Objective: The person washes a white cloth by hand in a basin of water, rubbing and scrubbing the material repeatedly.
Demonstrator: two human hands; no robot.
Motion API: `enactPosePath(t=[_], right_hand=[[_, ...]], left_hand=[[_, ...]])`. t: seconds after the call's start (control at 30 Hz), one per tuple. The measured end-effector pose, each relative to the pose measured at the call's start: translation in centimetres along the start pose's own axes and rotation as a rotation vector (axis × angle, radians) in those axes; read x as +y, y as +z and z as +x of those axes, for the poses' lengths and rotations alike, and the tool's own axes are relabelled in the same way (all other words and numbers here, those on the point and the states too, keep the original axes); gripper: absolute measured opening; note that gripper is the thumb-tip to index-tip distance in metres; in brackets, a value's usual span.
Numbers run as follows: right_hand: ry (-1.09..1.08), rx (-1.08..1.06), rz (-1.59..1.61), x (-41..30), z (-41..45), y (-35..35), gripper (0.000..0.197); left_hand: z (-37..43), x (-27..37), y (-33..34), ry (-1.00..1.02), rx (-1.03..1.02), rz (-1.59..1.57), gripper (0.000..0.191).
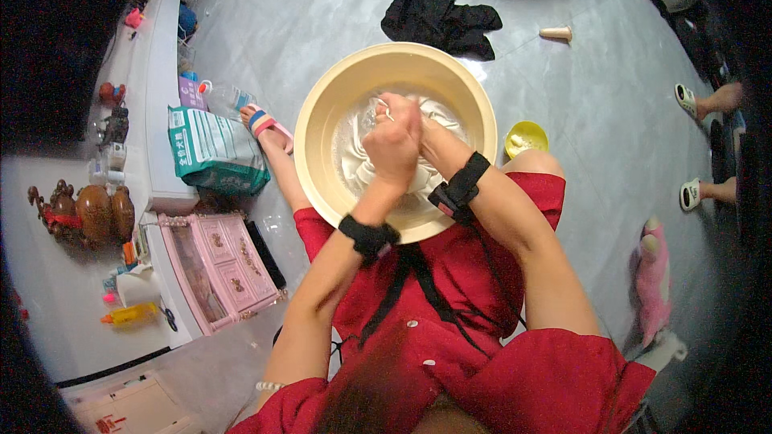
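Note:
A round cream plastic basin (pixel 313 150) stands on the floor between my legs, with sudsy water and white cloth (pixel 359 166) in it. Above the middle of the basin my left hand (pixel 395 147) is a closed fist with a bit of white cloth showing at its fingers. Right against it, partly hidden behind it, my right hand (pixel 416 114) is also closed on the white cloth. Most of the cloth lies in folds in the water below. Both wrists wear black straps.
Black clothing (pixel 440 18) lies on the floor beyond the basin. A yellow-green bowl (pixel 540 129) with white contents is at its right. At left are a green-and-white bag (pixel 217 150), a plastic bottle (pixel 229 99) and a pink drawer cabinet (pixel 229 265). Another person's feet (pixel 702 105) show at right.

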State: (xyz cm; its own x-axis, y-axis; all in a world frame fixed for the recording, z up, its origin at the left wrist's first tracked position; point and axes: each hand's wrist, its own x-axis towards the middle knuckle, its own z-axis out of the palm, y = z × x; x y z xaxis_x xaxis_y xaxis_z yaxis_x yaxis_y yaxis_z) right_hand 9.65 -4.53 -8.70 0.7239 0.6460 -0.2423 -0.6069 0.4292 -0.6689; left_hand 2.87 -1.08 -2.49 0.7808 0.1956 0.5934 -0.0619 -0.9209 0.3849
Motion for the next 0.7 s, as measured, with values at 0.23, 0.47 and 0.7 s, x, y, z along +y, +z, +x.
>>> enactPosePath(t=[0.23, 0.47, 0.7], right_hand=[[0.182, 0.125, 0.147, -3.8, -2.8, 6.9, 0.026], [0.010, 0.198, 0.236, -4.4, -1.7, 4.2, 0.015], [0.051, 0.099, 0.149, -2.8, -1.2, 4.3, 0.026]], left_hand=[[4.5, -10.3, -2.9, -0.575, -0.279, -0.332, 0.043], [3.8, -9.9, -7.4, -0.572, -0.845, -0.744, 0.020], [2.4, -11.1, -4.4, -0.815, -0.189, -1.281, 0.011]])
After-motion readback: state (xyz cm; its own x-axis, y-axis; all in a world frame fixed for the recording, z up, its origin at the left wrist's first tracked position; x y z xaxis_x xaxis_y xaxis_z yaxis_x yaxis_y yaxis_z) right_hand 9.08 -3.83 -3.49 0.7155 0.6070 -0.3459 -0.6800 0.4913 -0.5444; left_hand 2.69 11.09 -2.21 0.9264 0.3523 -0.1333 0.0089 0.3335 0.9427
